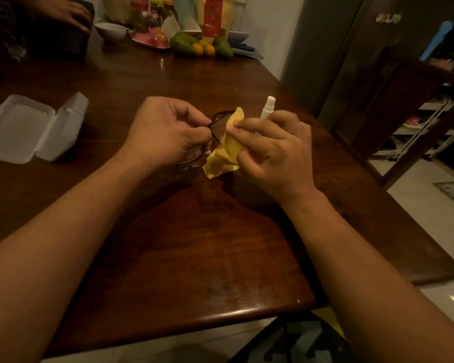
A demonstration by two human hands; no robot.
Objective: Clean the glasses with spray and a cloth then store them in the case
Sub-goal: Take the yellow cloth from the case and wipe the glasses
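My left hand (165, 132) grips the dark thin-framed glasses (218, 121) by the frame, above the middle of the wooden table (194, 244). My right hand (275, 150) pinches a yellow cloth (226, 153) against one lens, and the cloth hangs down in folds between my hands. A small white spray bottle (268, 107) stands upright just behind my right hand, partly hidden by it. The white glasses case (32, 127) lies open on the table at the left.
Fruit (192, 43), jars, a white bowl (110, 30) and a plate crowd the table's far end. Another person's hand (71, 11) rests on a dark box at the far left. A wooden chair (409, 113) stands at the right.
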